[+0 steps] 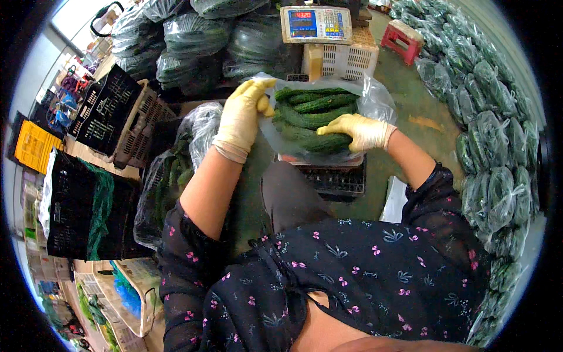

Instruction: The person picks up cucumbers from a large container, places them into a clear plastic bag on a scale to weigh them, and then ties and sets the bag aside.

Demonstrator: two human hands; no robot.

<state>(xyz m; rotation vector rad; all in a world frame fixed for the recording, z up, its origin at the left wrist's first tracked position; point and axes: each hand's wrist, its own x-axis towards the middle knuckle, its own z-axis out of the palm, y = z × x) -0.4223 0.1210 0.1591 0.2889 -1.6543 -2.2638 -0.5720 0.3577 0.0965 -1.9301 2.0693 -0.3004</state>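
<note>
Several long dark green cucumbers (314, 104) lie curved and side by side in a clear plastic bag (378, 100). Yellowish-white gloves cover both hands. At the bag's left rim, my left hand (243, 114) has its fingers curled in and closed on the plastic. My right hand (360, 130) rests over the nearer cucumbers, fingers stretched out to the left across them; its fingertips touch their skin. Under the bag, a black crate (337, 182) partly shows.
A digital scale display (316, 24) stands beyond the bag, by a white crate (358, 54). Bagged cucumbers (489, 135) line the right side; more filled bags (196, 38) are piled far left. Black crates (79, 205) stand left. A red stool (402, 41) is far right.
</note>
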